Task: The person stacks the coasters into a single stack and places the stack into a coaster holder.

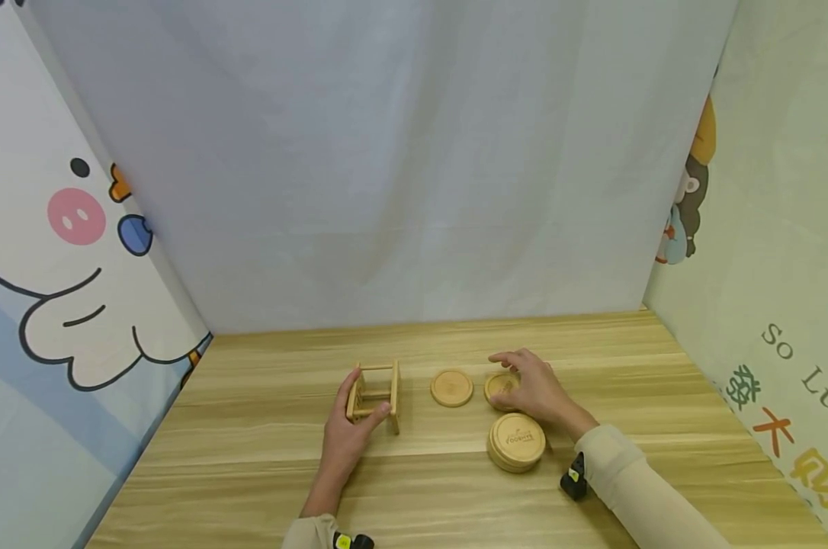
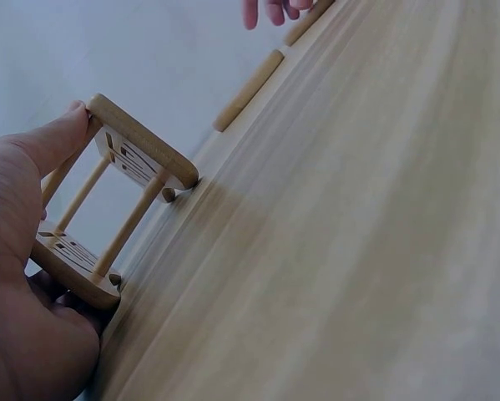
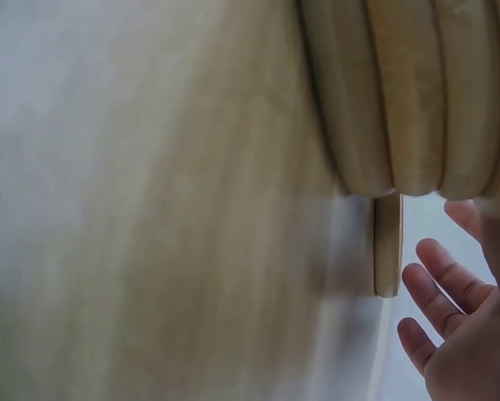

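Note:
My left hand point(image 1: 351, 435) grips a small wooden coaster rack point(image 1: 396, 396) between thumb and fingers. The rack has two slotted end panels joined by round rods, and it touches the table in the left wrist view. To its right a round wooden coaster point(image 1: 451, 388) lies flat. Over a second flat coaster point(image 1: 500, 387) hovers my right hand point(image 1: 537, 389), its fingers loosely bent and spread. In the right wrist view these fingers point(image 3: 437, 301) hold nothing. A stack of coasters point(image 1: 517, 440) with a printed top stands just nearer than the right hand.
The wood-grain table point(image 1: 263, 442) runs back to a plain pale curtain point(image 1: 414, 191). Printed cloths hang at the left point(image 1: 64, 305) and right point(image 1: 750, 252) sides. The coaster stack stands close beside the right wrist.

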`<control>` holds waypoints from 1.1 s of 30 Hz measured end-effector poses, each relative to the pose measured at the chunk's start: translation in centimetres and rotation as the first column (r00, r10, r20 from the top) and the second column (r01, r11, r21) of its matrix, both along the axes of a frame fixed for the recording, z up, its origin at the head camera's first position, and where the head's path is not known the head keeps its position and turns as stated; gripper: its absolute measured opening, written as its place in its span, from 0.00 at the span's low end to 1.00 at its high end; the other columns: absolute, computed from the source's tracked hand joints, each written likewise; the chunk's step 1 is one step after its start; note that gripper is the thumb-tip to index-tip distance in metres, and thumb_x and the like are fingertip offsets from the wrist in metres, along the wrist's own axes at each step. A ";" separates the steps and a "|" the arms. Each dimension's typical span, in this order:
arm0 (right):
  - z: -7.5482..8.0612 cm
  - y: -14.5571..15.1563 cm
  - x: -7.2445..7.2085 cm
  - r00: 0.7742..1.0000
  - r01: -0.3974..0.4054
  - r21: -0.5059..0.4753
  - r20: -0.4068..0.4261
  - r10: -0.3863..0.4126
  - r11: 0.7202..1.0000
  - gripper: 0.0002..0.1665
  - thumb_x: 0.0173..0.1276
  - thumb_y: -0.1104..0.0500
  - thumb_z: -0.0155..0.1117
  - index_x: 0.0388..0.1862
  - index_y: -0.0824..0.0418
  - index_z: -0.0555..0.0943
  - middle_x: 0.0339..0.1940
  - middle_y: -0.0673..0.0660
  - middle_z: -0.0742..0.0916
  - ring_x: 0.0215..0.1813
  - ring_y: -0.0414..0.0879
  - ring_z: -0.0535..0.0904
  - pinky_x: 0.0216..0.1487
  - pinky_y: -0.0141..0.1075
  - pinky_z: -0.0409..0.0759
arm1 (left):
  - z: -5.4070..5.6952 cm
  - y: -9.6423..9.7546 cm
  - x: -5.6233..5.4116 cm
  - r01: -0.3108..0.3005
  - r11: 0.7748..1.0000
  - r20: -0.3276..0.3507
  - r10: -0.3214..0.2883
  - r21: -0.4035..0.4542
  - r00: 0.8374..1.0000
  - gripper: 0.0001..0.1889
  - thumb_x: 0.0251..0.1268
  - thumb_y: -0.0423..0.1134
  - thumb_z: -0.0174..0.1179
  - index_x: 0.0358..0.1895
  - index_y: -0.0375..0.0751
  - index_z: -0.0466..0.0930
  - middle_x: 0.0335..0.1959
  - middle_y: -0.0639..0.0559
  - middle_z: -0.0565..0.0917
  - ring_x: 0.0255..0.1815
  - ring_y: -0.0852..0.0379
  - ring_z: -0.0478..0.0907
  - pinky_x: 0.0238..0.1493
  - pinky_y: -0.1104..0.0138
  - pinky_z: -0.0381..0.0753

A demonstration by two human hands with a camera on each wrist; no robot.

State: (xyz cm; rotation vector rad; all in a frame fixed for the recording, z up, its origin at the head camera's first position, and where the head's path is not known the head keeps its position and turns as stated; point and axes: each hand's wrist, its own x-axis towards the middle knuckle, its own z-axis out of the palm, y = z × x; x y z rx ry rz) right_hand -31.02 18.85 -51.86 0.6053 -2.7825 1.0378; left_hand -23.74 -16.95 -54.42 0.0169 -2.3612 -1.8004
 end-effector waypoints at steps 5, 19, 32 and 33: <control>-0.1 0.0 0.1 1.000 -0.009 0.008 0.004 0.009 1.000 0.41 0.62 0.56 0.90 0.73 0.60 0.84 0.54 0.61 0.85 0.56 0.59 0.81 0.59 0.59 0.73 | -0.2 0.0 -0.1 0.000 1.000 0.004 0.000 -0.003 1.000 0.47 0.75 0.47 0.76 0.90 0.58 0.60 0.90 0.36 0.58 0.88 0.28 0.56 0.80 0.28 0.61; -0.1 0.2 0.1 0.997 -0.038 0.016 0.070 0.037 0.999 0.44 0.61 0.52 0.91 0.74 0.62 0.83 0.61 0.66 0.85 0.63 0.66 0.81 0.65 0.67 0.78 | -0.1 0.0 -0.1 -0.003 1.000 -0.009 0.003 -0.006 1.000 0.47 0.74 0.46 0.77 0.90 0.56 0.61 0.90 0.36 0.59 0.88 0.28 0.56 0.80 0.28 0.61; 0.1 0.0 -0.1 0.997 -0.052 0.073 0.061 0.048 0.996 0.39 0.61 0.52 0.91 0.68 0.63 0.86 0.63 0.67 0.86 0.65 0.67 0.82 0.66 0.65 0.80 | 0.1 0.0 0.0 -0.004 1.000 -0.004 0.004 0.009 1.000 0.47 0.73 0.45 0.77 0.90 0.57 0.61 0.89 0.35 0.60 0.88 0.28 0.57 0.80 0.29 0.62; 0.2 0.0 -0.1 0.997 -0.054 0.074 0.065 0.049 0.996 0.39 0.61 0.52 0.90 0.68 0.63 0.86 0.63 0.67 0.86 0.65 0.67 0.81 0.67 0.65 0.80 | 0.0 0.0 0.0 -0.005 1.000 -0.004 0.005 0.009 1.000 0.47 0.74 0.45 0.77 0.90 0.57 0.61 0.89 0.35 0.60 0.88 0.28 0.57 0.80 0.29 0.62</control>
